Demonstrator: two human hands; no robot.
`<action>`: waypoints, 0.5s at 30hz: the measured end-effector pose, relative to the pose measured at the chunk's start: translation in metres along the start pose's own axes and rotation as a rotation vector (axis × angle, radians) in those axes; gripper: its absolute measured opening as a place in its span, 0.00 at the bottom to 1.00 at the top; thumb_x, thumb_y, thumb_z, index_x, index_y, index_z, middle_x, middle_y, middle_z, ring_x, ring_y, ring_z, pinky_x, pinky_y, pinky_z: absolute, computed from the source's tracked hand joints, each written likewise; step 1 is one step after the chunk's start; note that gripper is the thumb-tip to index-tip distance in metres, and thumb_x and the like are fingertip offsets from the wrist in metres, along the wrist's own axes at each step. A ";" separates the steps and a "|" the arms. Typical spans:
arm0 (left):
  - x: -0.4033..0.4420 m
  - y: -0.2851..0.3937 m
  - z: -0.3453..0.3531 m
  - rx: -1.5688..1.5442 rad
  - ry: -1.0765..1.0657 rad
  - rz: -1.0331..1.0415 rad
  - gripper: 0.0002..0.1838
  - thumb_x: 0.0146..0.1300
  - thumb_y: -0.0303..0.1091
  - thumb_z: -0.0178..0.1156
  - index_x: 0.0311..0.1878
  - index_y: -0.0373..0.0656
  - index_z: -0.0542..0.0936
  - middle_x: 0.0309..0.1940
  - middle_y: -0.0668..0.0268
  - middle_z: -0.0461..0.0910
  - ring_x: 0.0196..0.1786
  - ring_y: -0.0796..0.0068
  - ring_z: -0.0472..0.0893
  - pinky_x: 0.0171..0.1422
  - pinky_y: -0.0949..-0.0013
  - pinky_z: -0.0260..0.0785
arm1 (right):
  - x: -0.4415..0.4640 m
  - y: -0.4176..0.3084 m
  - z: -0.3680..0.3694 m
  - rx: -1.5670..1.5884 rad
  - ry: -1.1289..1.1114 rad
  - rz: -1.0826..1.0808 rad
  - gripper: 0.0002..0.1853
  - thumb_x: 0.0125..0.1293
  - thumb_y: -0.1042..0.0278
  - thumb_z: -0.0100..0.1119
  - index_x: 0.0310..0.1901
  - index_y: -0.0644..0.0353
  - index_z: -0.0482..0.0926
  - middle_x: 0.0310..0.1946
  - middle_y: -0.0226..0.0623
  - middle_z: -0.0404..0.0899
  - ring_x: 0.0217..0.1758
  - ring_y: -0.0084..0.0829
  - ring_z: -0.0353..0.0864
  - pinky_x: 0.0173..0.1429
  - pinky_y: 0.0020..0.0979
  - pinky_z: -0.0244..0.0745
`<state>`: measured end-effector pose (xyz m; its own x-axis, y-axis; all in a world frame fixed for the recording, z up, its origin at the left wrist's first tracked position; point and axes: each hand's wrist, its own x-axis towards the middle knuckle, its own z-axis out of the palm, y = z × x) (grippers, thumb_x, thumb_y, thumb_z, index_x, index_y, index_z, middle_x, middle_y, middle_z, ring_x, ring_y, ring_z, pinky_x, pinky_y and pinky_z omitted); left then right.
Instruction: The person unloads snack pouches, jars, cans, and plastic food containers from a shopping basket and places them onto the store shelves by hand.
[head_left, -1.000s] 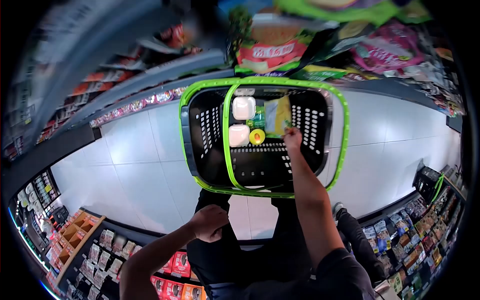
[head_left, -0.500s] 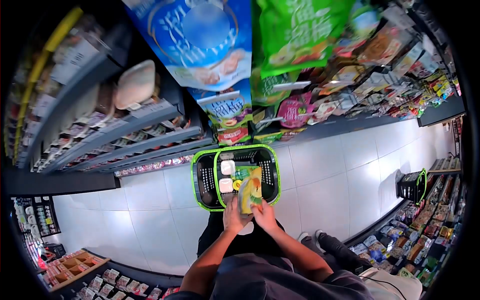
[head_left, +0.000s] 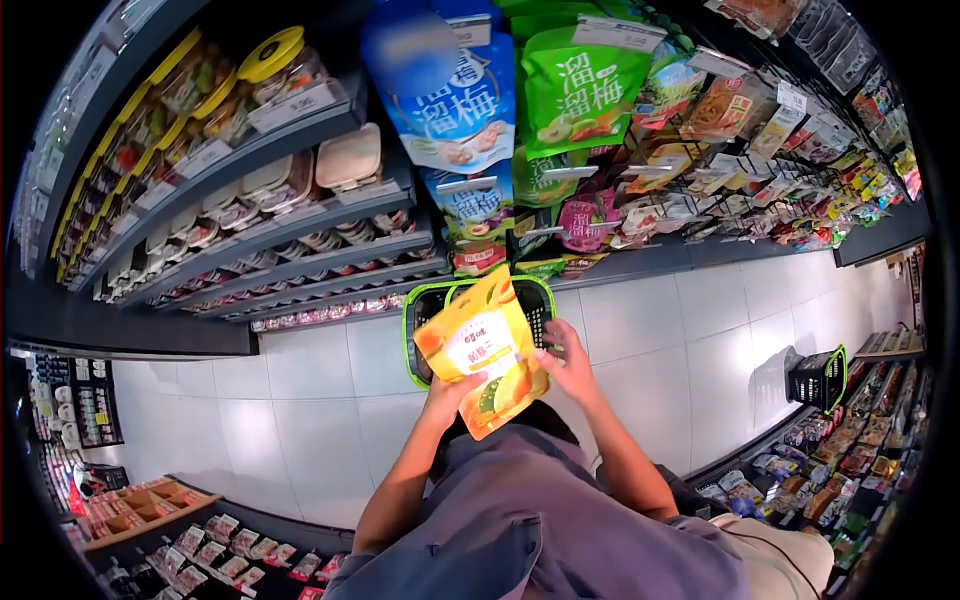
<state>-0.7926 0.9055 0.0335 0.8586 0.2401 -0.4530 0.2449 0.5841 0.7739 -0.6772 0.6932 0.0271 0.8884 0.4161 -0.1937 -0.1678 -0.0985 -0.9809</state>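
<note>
A yellow-orange snack pouch (head_left: 482,350) with fruit pictures and a white label is held up, tilted, in front of my body. My left hand (head_left: 452,398) is closed on its lower left edge, thumb across the front. At the pouch's right edge is my right hand (head_left: 570,362), fingers spread apart and the thumb tip against or just over the edge. Behind the pouch, a black shopping basket (head_left: 408,345) with a green rim stands on the floor; the pouch hides most of its inside.
Large blue pouches (head_left: 440,110) and green pouches (head_left: 575,95) hang on the rack ahead. Shelves of tubs (head_left: 350,155) stand at left. A second basket (head_left: 815,380) is on the tiled floor (head_left: 640,380) at right, near another snack shelf (head_left: 850,440).
The pouch has come up from over the basket, nearer my head, its front now facing me. My right hand has loosened and spread its fingers. The view has shifted, showing more of the shelves.
</note>
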 end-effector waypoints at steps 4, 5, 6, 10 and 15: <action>-0.007 0.016 -0.013 -0.114 -0.018 -0.134 0.27 0.57 0.20 0.69 0.61 0.34 0.75 0.55 0.59 0.82 0.55 0.68 0.82 0.61 0.66 0.75 | -0.016 -0.031 0.003 0.406 -0.341 0.445 0.28 0.66 0.67 0.67 0.63 0.70 0.70 0.57 0.42 0.79 0.57 0.29 0.80 0.62 0.33 0.75; -0.007 0.018 -0.016 -0.117 -0.021 -0.137 0.27 0.57 0.20 0.69 0.61 0.34 0.75 0.55 0.59 0.82 0.55 0.68 0.82 0.61 0.66 0.75 | -0.021 -0.030 0.008 0.403 -0.337 0.446 0.28 0.66 0.67 0.67 0.63 0.70 0.70 0.57 0.42 0.79 0.57 0.29 0.80 0.62 0.33 0.75; -0.006 0.020 -0.019 -0.121 -0.033 -0.173 0.27 0.57 0.20 0.69 0.61 0.34 0.75 0.55 0.59 0.82 0.55 0.68 0.82 0.61 0.66 0.74 | -0.030 -0.030 0.017 0.436 -0.357 0.493 0.24 0.66 0.68 0.66 0.61 0.68 0.74 0.54 0.40 0.81 0.55 0.28 0.81 0.61 0.32 0.76; -0.007 0.018 -0.033 -0.211 -0.093 -0.252 0.27 0.57 0.19 0.69 0.61 0.34 0.75 0.55 0.58 0.82 0.56 0.67 0.82 0.62 0.65 0.74 | -0.048 -0.033 0.041 0.378 -0.258 0.502 0.16 0.66 0.72 0.66 0.54 0.68 0.80 0.47 0.37 0.85 0.48 0.26 0.84 0.57 0.29 0.78; -0.022 -0.014 -0.027 -0.256 -0.184 -0.263 0.31 0.57 0.16 0.68 0.65 0.35 0.71 0.59 0.58 0.79 0.61 0.66 0.80 0.66 0.63 0.73 | -0.055 -0.033 0.036 0.095 -0.220 0.433 0.16 0.66 0.71 0.67 0.53 0.68 0.81 0.45 0.36 0.86 0.46 0.25 0.85 0.55 0.28 0.79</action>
<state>-0.8275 0.9127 0.0209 0.8536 -0.0722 -0.5160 0.3668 0.7866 0.4967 -0.7357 0.7061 0.0691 0.6185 0.5373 -0.5734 -0.5490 -0.2266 -0.8045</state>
